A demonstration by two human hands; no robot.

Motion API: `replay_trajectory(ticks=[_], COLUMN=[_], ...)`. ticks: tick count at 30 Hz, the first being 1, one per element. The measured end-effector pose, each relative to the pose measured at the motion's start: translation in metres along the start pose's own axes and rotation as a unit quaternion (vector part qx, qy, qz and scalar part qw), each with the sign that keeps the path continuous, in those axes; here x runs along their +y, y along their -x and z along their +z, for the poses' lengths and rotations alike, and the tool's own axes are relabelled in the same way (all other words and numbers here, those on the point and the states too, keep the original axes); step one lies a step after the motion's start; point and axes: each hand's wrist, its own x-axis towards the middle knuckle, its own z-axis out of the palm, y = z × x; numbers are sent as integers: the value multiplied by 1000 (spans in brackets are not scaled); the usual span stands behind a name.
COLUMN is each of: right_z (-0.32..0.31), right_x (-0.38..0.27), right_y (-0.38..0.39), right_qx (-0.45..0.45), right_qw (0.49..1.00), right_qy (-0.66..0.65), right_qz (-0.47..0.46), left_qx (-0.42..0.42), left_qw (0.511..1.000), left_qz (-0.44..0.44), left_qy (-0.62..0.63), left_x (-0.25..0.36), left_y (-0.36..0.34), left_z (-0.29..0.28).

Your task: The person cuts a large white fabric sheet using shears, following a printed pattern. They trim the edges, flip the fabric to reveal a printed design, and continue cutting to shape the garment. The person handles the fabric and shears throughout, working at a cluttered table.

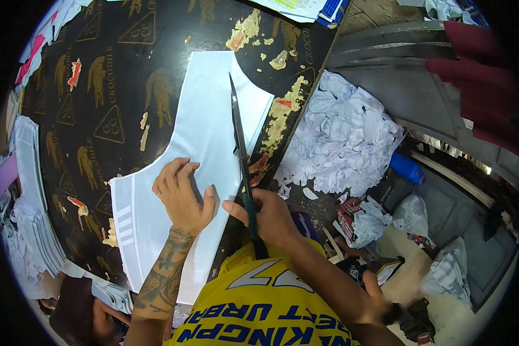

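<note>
A cut piece of white fabric (205, 121), with paler stripes along its left end, lies flat on the dark tabletop. Fingers apart, my left hand (184, 193) rests on its lower middle and presses on the cloth. My right hand (268, 213) grips long fabric shears (240, 130) by their dark green handles at the table's right edge. The blades reach away from me over the right part of the fabric, tips near its far end. They look almost closed, and whether cloth lies between them I cannot tell.
Worn, peeling patches (282, 112) mark the tabletop (115, 86). Stacked white fabric pieces (32, 173) line its left side. A large heap of white scraps (346, 138) lies off the right edge, near a blue cylindrical object (406, 168) and plastic bags (447, 268). Another person (78, 311) is at lower left.
</note>
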Motion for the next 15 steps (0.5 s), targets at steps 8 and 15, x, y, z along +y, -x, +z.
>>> replay_trajectory(ticks=[8, 15], right_z=[-6, -11], right_x=[-18, -30], right_y=[-21, -39], right_qx=[15, 10], right_qw=[999, 998], right_qy=[39, -3], right_qz=[-17, -54], left_qx=[3, 19], left_qw=[1000, 1000], left_qz=[-4, 1], left_qy=[0, 6], left_x=[-1, 5], left_y=[2, -3], left_z=[3, 2])
